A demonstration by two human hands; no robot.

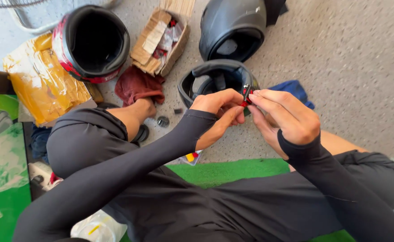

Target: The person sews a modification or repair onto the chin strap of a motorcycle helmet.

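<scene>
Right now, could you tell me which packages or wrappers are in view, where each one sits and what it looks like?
Cardboard box: top centre between two helmets, open, torn brown flaps, small packets inside.
Yellow plastic-wrapped parcel: far left, flat, crinkled, amber with brown tape.
Clear plastic bags: left edge, on a green surface.
Small yellow-and-red packet: on the floor under the left forearm, mostly hidden.
</scene>
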